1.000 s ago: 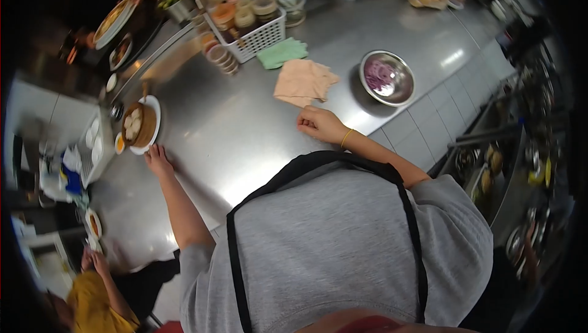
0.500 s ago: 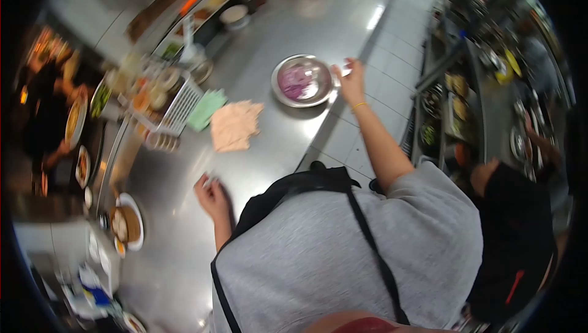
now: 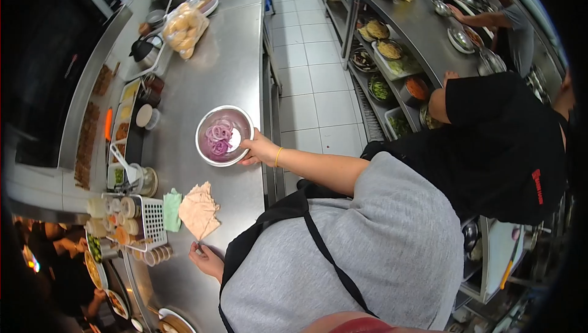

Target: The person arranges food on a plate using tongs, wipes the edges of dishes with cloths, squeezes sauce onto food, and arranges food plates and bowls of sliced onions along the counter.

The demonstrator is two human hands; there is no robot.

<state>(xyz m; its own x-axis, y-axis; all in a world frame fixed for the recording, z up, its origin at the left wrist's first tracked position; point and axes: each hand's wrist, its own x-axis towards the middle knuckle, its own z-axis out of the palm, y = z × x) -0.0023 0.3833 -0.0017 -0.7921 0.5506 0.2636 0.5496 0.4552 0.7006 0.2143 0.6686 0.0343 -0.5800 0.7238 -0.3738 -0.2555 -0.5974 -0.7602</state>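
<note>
A steel bowl [image 3: 240, 120] holds sliced purple onion [image 3: 218, 138]. My right hand [image 3: 260, 149], with a yellow band at the wrist, grips its right rim, thumb on the rim and fingers beneath. My left hand [image 3: 207, 261] is low over the counter, just below a peach cloth [image 3: 199, 210], its fingers loosely curled and apart with nothing visible in them. Beside that cloth lies a green cloth [image 3: 172, 210]. To their left stands a white basket [image 3: 154, 223] of small jars and containers.
The steel counter [image 3: 236, 33] runs away from me, bearing a bag of bread rolls [image 3: 184, 29]. A co-worker in black [image 3: 496, 143] is close on my right, near shelves of food trays. Another person's arm [image 3: 487, 19] reaches over the right-hand counter. A steamer [image 3: 174, 322] shows bottom left.
The view has turned right. My right hand has gone from the counter near the peach cloth to the bowl's rim and taken hold. My left hand has left the steamer's plate.
</note>
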